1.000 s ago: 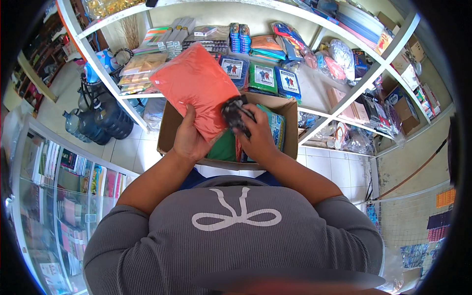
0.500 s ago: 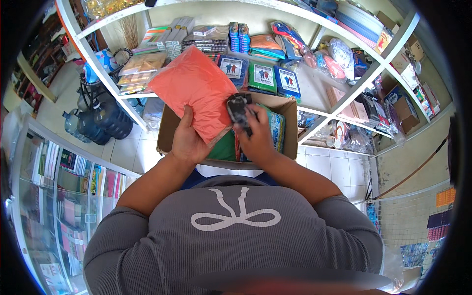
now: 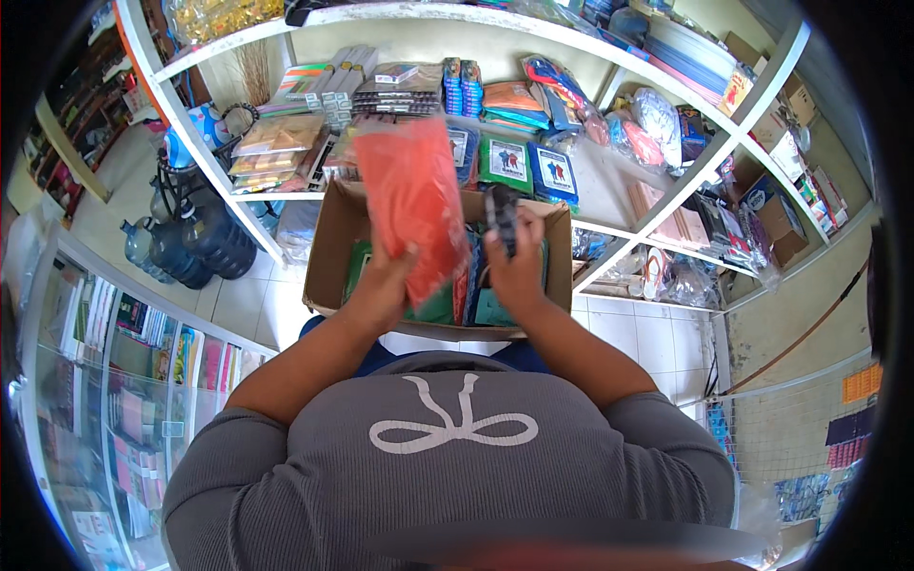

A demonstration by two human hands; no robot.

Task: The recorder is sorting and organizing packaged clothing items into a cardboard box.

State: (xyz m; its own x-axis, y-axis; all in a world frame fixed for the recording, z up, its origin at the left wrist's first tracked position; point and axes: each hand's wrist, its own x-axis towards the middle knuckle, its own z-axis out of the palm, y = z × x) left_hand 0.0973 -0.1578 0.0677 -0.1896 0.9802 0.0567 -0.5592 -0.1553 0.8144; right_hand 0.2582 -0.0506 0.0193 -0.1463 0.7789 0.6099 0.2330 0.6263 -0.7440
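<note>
My left hand [image 3: 379, 290] grips the lower part of a folded orange-red packet [image 3: 411, 195] in clear plastic, thumb on its near face. The packet stands tilted above an open cardboard box [image 3: 327, 233] and is blurred by motion. My right hand [image 3: 517, 276] has its fingers round a small black handheld object [image 3: 502, 214], too smeared to name, over the box's right half. Inside the box lie green packets [image 3: 438, 309] and other wrapped packets, partly hidden by my hands.
Behind the box, a white shelf [image 3: 609, 176] carries blue and green wrapped packets [image 3: 505, 159], paper stacks and small blue boxes [image 3: 462, 90]. Large water bottles [image 3: 214, 238] stand on the floor at left. A glass display case [image 3: 143, 381] is near left.
The orange-red packet has turned more upright and edge-on, shifting slightly right and down. My right hand and the black object have moved right, away from the packet.
</note>
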